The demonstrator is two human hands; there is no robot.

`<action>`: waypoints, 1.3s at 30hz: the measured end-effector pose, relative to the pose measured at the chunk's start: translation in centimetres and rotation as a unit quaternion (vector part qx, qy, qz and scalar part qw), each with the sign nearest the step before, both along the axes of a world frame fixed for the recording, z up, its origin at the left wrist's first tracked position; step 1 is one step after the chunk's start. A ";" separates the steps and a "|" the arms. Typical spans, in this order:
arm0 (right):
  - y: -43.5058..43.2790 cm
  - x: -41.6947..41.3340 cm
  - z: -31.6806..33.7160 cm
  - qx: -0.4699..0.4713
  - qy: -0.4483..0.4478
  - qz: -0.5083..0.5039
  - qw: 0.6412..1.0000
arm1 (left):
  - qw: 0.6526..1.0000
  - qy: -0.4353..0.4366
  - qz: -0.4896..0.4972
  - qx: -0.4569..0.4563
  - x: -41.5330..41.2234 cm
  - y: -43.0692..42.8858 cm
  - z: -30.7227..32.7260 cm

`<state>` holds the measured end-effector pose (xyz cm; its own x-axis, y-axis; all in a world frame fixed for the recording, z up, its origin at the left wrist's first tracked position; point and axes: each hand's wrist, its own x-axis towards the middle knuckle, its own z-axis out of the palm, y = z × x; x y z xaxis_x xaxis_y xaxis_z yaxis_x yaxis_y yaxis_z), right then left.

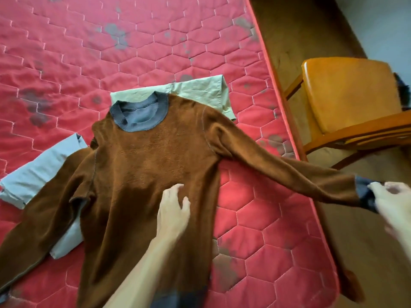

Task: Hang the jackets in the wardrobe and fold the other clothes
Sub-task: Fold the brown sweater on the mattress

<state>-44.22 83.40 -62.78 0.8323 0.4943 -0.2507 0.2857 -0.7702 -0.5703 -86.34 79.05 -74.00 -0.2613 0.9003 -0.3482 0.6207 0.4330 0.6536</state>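
One sleeve (278, 172) of the brown sweater (155, 152), spread for folding by the right edge of the bed (89, 52), is pinched by the right hand (393, 201), the body pressed under the flat left hand (173, 210); next it should be laid inward.

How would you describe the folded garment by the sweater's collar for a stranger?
On the red quilted mattress lies a brown sweater. The folded garment pokes out from under its grey collar. It is pale green; the other folded piece, under a sleeve, is light blue.

Left hand (174, 210) presses brown sweater (146, 165); right hand (391, 203) pinches its cuff (364, 192).
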 end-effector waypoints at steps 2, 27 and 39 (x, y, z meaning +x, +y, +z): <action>1.6 1.0 1.5 0.003 -0.020 0.024 1.000 | 0.999 -0.027 -0.044 0.013 2.5 3.0 0.8; 7.8 3.2 5.8 -0.169 -0.207 0.227 0.937 | 0.957 -0.126 -0.263 0.001 17.7 14.1 2.8; 9.3 -18.3 3.6 0.077 -0.202 0.436 0.873 | 0.983 -0.140 -0.119 -0.005 1.2 10.8 2.6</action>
<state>-62.48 92.67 -59.13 0.1266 0.9868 0.1014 0.9277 -0.0816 -0.3644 -85.16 89.85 -71.37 0.0631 0.9207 -0.3851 0.5011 0.3045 0.8100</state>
